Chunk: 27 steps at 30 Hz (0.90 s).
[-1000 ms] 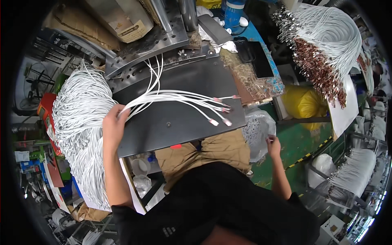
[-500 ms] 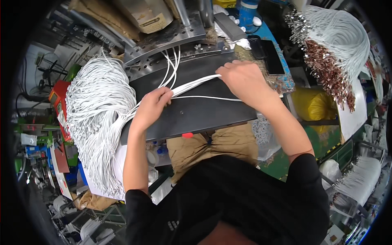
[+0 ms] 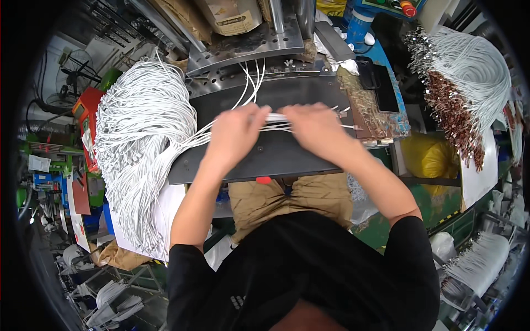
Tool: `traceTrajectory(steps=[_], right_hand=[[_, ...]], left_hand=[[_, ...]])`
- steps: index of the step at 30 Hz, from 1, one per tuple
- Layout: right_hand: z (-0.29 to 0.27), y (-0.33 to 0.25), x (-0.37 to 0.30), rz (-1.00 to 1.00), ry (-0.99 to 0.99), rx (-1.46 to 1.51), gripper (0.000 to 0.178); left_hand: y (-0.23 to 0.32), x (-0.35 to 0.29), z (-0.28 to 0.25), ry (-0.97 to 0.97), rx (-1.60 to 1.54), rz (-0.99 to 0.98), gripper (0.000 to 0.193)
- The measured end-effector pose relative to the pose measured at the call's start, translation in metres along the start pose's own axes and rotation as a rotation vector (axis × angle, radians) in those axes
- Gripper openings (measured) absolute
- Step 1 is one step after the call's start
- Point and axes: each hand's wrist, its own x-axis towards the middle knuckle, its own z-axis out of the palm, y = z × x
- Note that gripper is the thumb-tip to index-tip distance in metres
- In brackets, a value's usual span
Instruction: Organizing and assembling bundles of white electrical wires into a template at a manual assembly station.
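Across the black work board (image 3: 237, 165), my left hand (image 3: 236, 132) and my right hand (image 3: 317, 128) are closed close together around one thin bundle of white cables (image 3: 274, 128). The fingertips of both hands are slightly blurred. To the right of my right hand, the cable ends (image 3: 348, 127) stick out, a few with small tips. Leftward, the bundle runs under my left forearm to a large heap of white cables (image 3: 146, 116). A few separate white cables (image 3: 255, 83) hang down from the metal press onto the board, beyond my hands.
A metal press (image 3: 251, 52) with upright posts stands at the board's far edge. On the blue bench to the right lie a black phone (image 3: 385, 88) and a blue bottle (image 3: 360, 25). A hanging cable bunch (image 3: 464, 71) and a yellow bag (image 3: 430, 157) are farther right.
My hands have come closer together along the bundle, the left one moving right. Cable ends now show beyond my right hand. The whole view has shifted slightly.
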Motion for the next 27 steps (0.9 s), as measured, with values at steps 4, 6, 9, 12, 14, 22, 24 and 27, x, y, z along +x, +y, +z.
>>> traceTrajectory(steps=[4,6,9,12,14,22,24,27], right_hand=[[-0.013,0.013,-0.015,0.172,-0.081,-0.467,0.020],[-0.002,0.002,-0.030,-0.140,-0.209,-0.242,0.019],[0.003,0.014,-0.044,-0.193,-0.268,-0.041,0.017],[-0.005,0.032,-0.045,-0.008,-0.276,0.161,0.017],[-0.010,0.039,-0.042,0.420,-0.365,0.691,0.019],[0.040,0.039,-0.043,0.412,-0.022,0.723,0.030],[0.043,0.033,-0.040,0.375,0.156,0.667,0.031],[0.041,0.001,-0.035,0.445,-0.013,0.891,0.031]], left_hand=[[0.015,-0.012,0.011,-0.517,-0.533,-0.171,0.033],[0.023,-0.025,0.024,-0.779,-0.797,-0.245,0.033],[0.027,-0.038,0.050,-0.995,-1.126,-0.415,0.031],[0.019,-0.044,0.061,-0.773,-1.050,-0.438,0.030],[0.016,-0.044,0.062,-0.776,-1.069,-0.430,0.029],[0.028,-0.044,0.066,-0.703,-1.171,-0.515,0.027],[0.021,-0.048,0.070,-0.703,-1.103,-0.517,0.026],[0.010,-0.056,0.083,-0.719,-1.052,-0.419,0.026]])
